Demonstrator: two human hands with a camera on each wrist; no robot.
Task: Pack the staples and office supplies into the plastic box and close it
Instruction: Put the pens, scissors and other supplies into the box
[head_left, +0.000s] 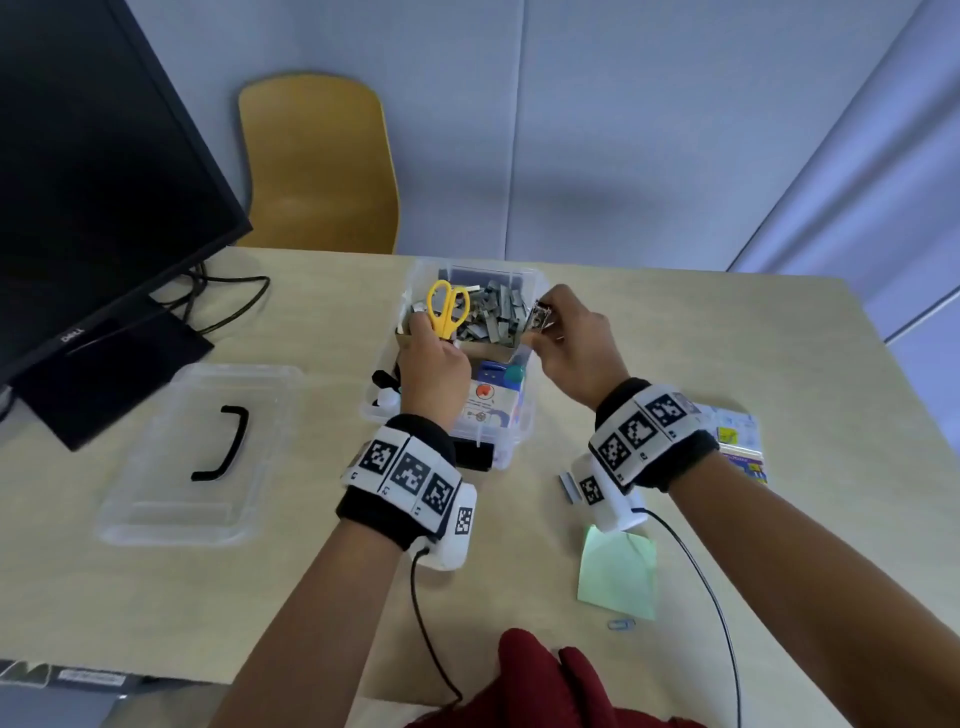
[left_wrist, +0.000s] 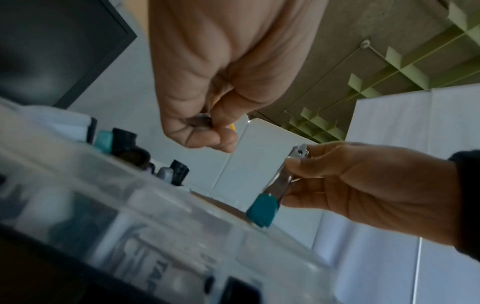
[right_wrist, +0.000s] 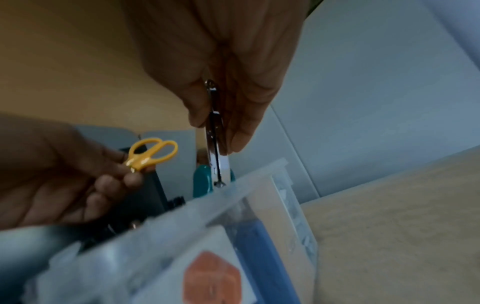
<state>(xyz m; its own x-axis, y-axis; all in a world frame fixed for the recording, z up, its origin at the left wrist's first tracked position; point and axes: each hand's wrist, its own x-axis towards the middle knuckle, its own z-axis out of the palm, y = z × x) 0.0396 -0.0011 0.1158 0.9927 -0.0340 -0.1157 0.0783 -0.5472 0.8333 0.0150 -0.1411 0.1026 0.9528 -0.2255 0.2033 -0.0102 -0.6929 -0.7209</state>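
The clear plastic box (head_left: 521, 435) stands open mid-table, with loose grey staples (head_left: 493, 318) in a cardboard tray at its far end and packets nearer me. My left hand (head_left: 422, 326) grips yellow-handled scissors (head_left: 447, 307) by the blades over the box's left side. In the right wrist view the scissors (right_wrist: 152, 152) point handles up. My right hand (head_left: 544, 318) pinches a small metal tool with a teal end (left_wrist: 262, 211) above the box's right edge. It hangs teal end down, just inside the rim (right_wrist: 259, 171).
The box's clear lid (head_left: 197, 452) with a black handle lies flat to the left. A monitor (head_left: 93, 171) stands far left, a chair (head_left: 317, 161) behind the table. Green sticky notes (head_left: 618, 576), a blue paper clip (head_left: 621, 624) and a printed packet (head_left: 740, 441) lie at right.
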